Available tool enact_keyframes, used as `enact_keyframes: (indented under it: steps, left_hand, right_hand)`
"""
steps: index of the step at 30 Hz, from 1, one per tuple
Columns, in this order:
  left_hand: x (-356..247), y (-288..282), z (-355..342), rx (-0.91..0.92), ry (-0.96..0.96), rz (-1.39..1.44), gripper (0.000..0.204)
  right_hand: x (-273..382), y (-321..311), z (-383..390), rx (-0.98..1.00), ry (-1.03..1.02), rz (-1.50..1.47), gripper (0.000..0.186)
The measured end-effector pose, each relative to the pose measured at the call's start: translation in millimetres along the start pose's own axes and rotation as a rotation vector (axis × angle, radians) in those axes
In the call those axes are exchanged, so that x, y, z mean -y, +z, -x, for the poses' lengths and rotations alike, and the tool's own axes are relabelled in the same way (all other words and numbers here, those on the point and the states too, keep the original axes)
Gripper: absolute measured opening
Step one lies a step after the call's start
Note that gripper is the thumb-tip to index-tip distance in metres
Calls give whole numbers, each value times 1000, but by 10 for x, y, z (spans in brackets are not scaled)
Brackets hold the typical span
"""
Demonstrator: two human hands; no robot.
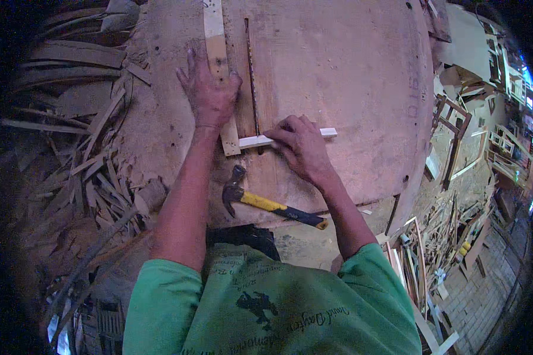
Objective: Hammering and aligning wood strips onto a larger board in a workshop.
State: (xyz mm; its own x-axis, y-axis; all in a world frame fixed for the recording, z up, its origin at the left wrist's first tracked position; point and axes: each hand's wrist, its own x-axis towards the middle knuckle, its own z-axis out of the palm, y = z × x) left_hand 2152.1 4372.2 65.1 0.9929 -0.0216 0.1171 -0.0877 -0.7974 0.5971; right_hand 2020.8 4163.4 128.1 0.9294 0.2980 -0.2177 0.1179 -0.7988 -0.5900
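My left hand (pixel 210 94) grips a long pale board (pixel 215 26) along the worn plywood top (pixel 349 71), thumb at its right edge, fingers over its left. My right hand (pixel 299 142) has its fingers closed on a short white wooden strip (pixel 330 132), which lies crosswise near the board's lower end. Between my hands, the strip crosses a long narrow slot (pixel 250 62) with what looks like a blade in it. A hammer (pixel 254 200) with a yellow and black handle lies near the front edge, below both hands.
Piled offcuts (pixel 77 56) crowd the left side. To the right, wooden frames (pixel 455 130) and scrap strips (pixel 467 236) lie beyond the worktop, with paving (pixel 485 296) below. A small round hole (pixel 406 177) shows near the worktop's right edge.
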Motion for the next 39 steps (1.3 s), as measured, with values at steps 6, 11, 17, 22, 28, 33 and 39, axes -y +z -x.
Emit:
enact_keyframes:
  steps: [6,11,17,22,28,33,39]
  left_hand:
    - [-44,-6,4,2,-21,52,95]
    - [-75,-8,-6,36,-71,24,97]
    - [13,66,6,-59,47,40,93]
    - [45,171,-38,-44,11,-69,83]
    - [78,-70,94,103,6,211,81]
    - [325,-458,977,245,164,45,79]
    - [671,-369,1439,314,-1,-108,64]
  right_hand:
    - [19,-19,5,8,10,8,33]
    - [13,-14,-7,-20,9,0,32]
    - [49,78,108,-54,14,-3,27]
    - [530,466,963,-211,322,11,31]
    - [1062,1106,1724,-435,389,154,49]
    - [1096,1188,1824,-410,386,359,51]
    - [1299,1395,2792,-285,594,88,52]
